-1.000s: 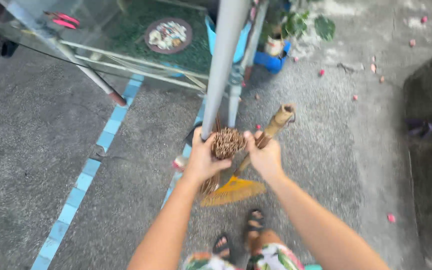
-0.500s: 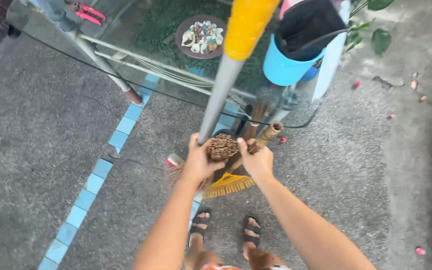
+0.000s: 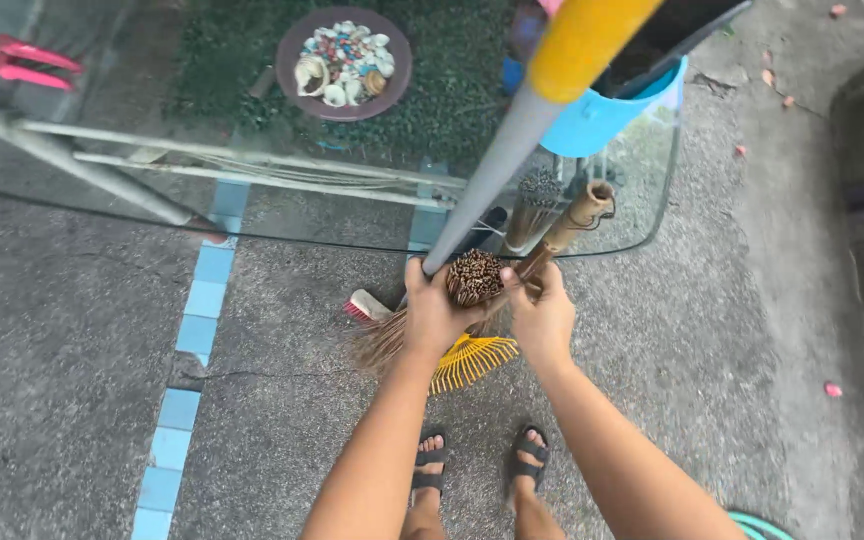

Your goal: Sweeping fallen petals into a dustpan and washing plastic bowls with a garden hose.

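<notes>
My left hand [image 3: 439,315] is wrapped around a bundle of long handles: a grey pole with a yellow grip [image 3: 512,150] and a stick broom whose cut brown end [image 3: 476,276] faces the camera. My right hand [image 3: 542,318] grips a bamboo handle [image 3: 574,218] just to the right of that bundle. Below the hands a yellow fan rake head [image 3: 472,360] and brown broom bristles [image 3: 377,345] spread over the concrete. My feet in dark sandals [image 3: 477,465] stand right under the tools.
A glass-topped table [image 3: 252,215] on a metal frame stands ahead, with a bowl of shells [image 3: 344,62] and a blue bucket [image 3: 602,115] on it. Pink clippers [image 3: 22,62] lie at far left. A small pink brush [image 3: 362,307] and a blue tile strip [image 3: 192,340] are on the floor.
The view has tilted and moved closer to the table. Both hands keep their hold on the handles, which now stand more upright, with the yellow grip nearer the camera.
</notes>
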